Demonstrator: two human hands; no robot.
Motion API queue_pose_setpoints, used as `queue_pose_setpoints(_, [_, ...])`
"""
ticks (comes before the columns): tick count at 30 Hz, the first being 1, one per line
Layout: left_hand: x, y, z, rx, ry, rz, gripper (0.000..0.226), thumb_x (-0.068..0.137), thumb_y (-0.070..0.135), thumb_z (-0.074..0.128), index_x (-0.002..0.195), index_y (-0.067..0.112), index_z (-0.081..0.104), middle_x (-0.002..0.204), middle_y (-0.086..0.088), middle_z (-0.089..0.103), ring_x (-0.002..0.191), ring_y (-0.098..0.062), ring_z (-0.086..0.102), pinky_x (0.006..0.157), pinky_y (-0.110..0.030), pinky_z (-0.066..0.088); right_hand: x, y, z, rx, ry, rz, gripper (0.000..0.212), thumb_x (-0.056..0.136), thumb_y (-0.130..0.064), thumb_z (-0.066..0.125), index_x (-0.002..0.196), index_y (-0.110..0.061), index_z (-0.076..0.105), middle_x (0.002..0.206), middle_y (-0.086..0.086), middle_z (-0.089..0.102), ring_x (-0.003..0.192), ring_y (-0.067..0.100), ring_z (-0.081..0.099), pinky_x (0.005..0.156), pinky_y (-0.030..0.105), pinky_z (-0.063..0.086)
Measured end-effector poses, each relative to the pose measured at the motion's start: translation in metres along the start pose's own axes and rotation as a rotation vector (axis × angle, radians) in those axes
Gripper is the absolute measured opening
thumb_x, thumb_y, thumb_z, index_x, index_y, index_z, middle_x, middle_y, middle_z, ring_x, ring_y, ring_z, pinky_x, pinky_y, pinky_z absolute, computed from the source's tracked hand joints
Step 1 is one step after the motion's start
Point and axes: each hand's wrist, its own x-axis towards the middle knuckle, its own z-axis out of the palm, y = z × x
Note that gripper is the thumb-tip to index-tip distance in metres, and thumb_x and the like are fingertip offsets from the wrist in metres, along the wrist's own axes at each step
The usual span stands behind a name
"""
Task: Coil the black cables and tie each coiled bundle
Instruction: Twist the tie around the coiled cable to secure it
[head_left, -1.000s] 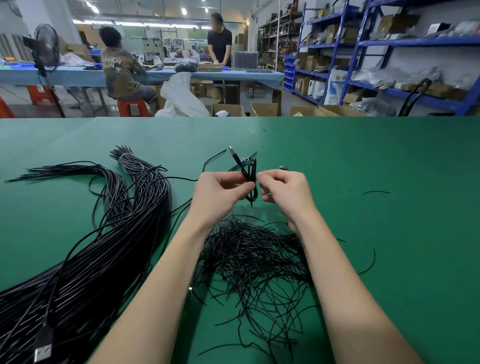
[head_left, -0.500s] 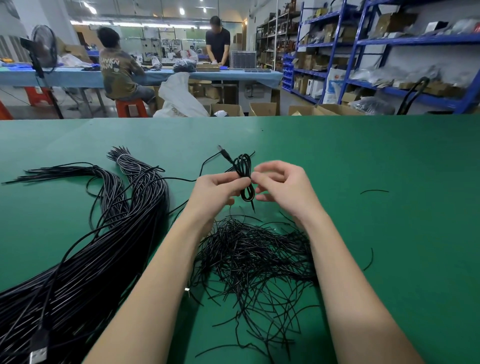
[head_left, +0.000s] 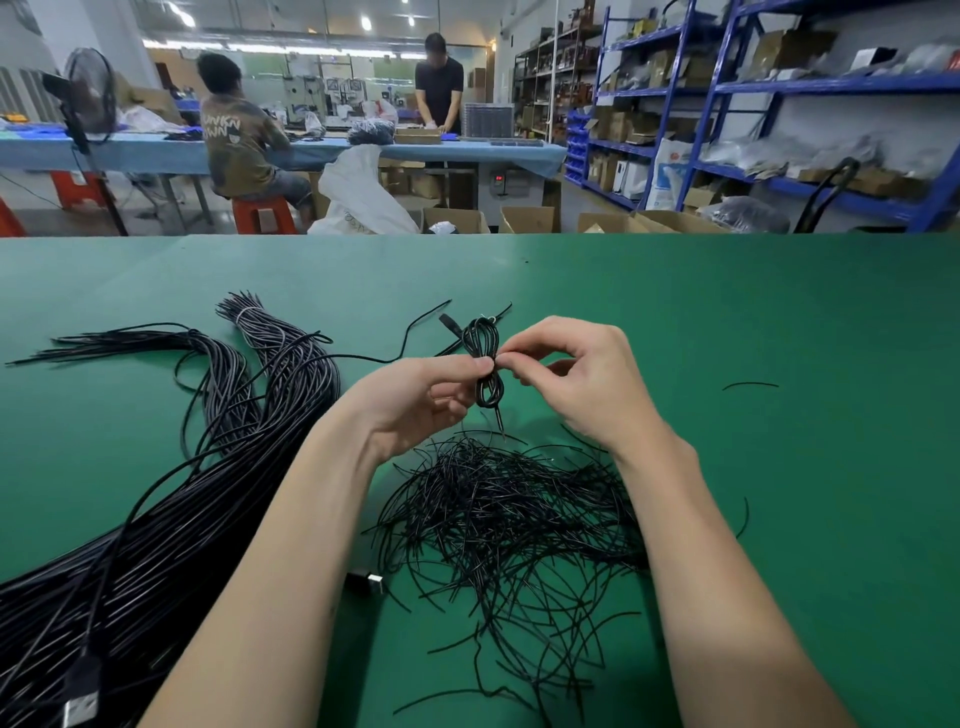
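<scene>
- A green table (head_left: 779, 519) filled the lower part of the view, matte and flat, running to a straight far edge.
- Nearest, a USB plug (head_left: 80, 699) lay at the bottom left, at the end of a thick mass of long black cables (head_left: 156, 545) that swept up the left side; its far part was bound with a pale tie.
- Between the forearms sprawled a loose heap of thin black tie wires (head_left: 509, 519), with a small metal connector (head_left: 371, 583) at its left edge.
- Above the heap, off the table, the left hand (head_left: 415, 400) pinched the waist of a small coiled cable (head_left: 485, 364) between thumb and forefinger.
- The right hand (head_left: 576, 379) met it from the other side, fingertips curled and pinching at the same waist; whether a tie wire was in that pinch could not be told.
- One stray wire (head_left: 750, 385) lay well apart to the right.
- Beyond the table edge stood open cardboard boxes (head_left: 530, 218) and a white plastic sack (head_left: 358, 197).
- Farther back, a seated person (head_left: 244, 140) and a standing person (head_left: 439, 83) worked at a blue bench (head_left: 467, 150); a fan (head_left: 91, 98) stood left, blue shelving (head_left: 831, 88) right.
</scene>
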Motion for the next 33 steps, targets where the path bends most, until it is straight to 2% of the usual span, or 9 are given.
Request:
queue_pose_setpoints(5, [-0.009, 0.012, -0.004, 0.288, 0.061, 0.08, 0.024, 0.075, 0.013, 0.082, 0.095, 0.002, 0.076, 0.066, 0.003, 0.065, 0.059, -0.007, 0.055, 0.063, -0.014, 0.052, 0.005, -0.011, -0.001, -0.079, -0.107, 0.059, 0.007, 0.091, -0.019, 0.076, 0.085, -0.022, 0.077, 0.075, -0.011, 0.072, 0.071, 0.014, 0.07, 0.071, 0.033, 0.059])
queue_pose_setpoints(9, [-0.014, 0.017, -0.003, 0.777, 0.233, 0.351, 0.011, 0.081, 0.017, 0.082, 0.09, 0.022, 0.083, 0.072, 0.006, 0.076, 0.066, -0.003, 0.07, 0.066, -0.011, 0.053, 0.006, -0.015, 0.009, -0.088, -0.122, 0.201, 0.015, 0.091, -0.018, 0.075, 0.077, -0.024, 0.073, 0.062, -0.007, 0.071, 0.06, 0.008, 0.069, 0.064, 0.018, 0.054])
queue_pose_setpoints(12, [-0.008, 0.008, 0.005, 0.99, 0.33, 0.673, 0.014, 0.082, 0.018, 0.082, 0.095, 0.023, 0.082, 0.077, 0.006, 0.077, 0.057, 0.001, 0.062, 0.058, -0.009, 0.045, 0.006, -0.01, 0.012, 0.249, -0.056, 0.421, 0.014, 0.094, -0.005, 0.07, 0.082, -0.01, 0.073, 0.064, 0.0, 0.07, 0.055, 0.006, 0.065, 0.062, 0.017, 0.054])
queue_pose_setpoints(16, [0.004, -0.009, 0.017, 1.043, 0.347, 1.053, 0.023, 0.083, 0.001, 0.076, 0.105, 0.01, 0.079, 0.098, -0.003, 0.077, 0.078, -0.008, 0.069, 0.079, -0.014, 0.053, 0.004, -0.002, 0.007, 0.7, 0.045, 0.603, 0.009, 0.097, 0.0, 0.064, 0.09, 0.0, 0.071, 0.064, -0.002, 0.068, 0.061, 0.009, 0.063, 0.061, 0.017, 0.054])
queue_pose_setpoints(20, [0.013, -0.015, 0.017, 0.539, 0.31, 0.668, 0.03, 0.089, -0.004, 0.067, 0.109, 0.016, 0.074, 0.11, -0.003, 0.073, 0.087, -0.008, 0.07, 0.074, -0.014, 0.052, 0.002, 0.003, 0.007, 0.314, 0.187, 0.271, 0.014, 0.092, -0.005, 0.073, 0.083, -0.016, 0.074, 0.067, -0.004, 0.073, 0.061, 0.011, 0.07, 0.066, 0.021, 0.058])
queue_pose_setpoints(24, [0.008, -0.008, 0.003, -0.139, 0.086, 0.117, 0.017, 0.097, 0.023, 0.061, 0.091, 0.012, 0.074, 0.092, -0.006, 0.069, 0.061, -0.009, 0.058, 0.056, -0.019, 0.045, 0.0, 0.005, 0.011, 0.085, 0.188, 0.046, 0.011, 0.09, -0.014, 0.077, 0.085, -0.023, 0.075, 0.076, -0.011, 0.073, 0.07, 0.009, 0.071, 0.065, 0.017, 0.054])
queue_pose_setpoints(27, [0.004, -0.007, -0.003, 0.004, 0.05, 0.044, 0.021, 0.079, 0.039, 0.074, 0.08, 0.018, 0.081, 0.081, 0.005, 0.07, 0.061, -0.005, 0.055, 0.056, -0.016, 0.044, -0.001, 0.003, 0.013, 0.138, 0.116, 0.075, 0.014, 0.09, -0.01, 0.077, 0.085, -0.023, 0.074, 0.077, -0.01, 0.073, 0.071, 0.012, 0.072, 0.067, 0.024, 0.058])
queue_pose_setpoints(30, [0.004, -0.008, -0.002, 0.038, 0.074, 0.116, 0.045, 0.068, 0.028, 0.081, 0.108, 0.009, 0.075, 0.092, -0.001, 0.068, 0.076, -0.012, 0.05, 0.068, -0.022, 0.037, 0.0, 0.001, 0.014, 0.258, 0.073, 0.189, 0.012, 0.089, -0.004, 0.076, 0.084, -0.015, 0.076, 0.071, -0.004, 0.074, 0.063, 0.013, 0.073, 0.068, 0.026, 0.06])
queue_pose_setpoints(33, [0.002, -0.005, -0.002, 0.22, 0.179, 0.273, 0.042, 0.072, 0.028, 0.083, 0.111, 0.011, 0.076, 0.102, 0.0, 0.076, 0.084, -0.009, 0.06, 0.077, -0.023, 0.043, 0.002, -0.001, 0.011, 0.422, 0.029, 0.301, 0.012, 0.09, 0.0, 0.073, 0.083, -0.009, 0.075, 0.064, -0.001, 0.071, 0.059, 0.011, 0.069, 0.065, 0.023, 0.06])
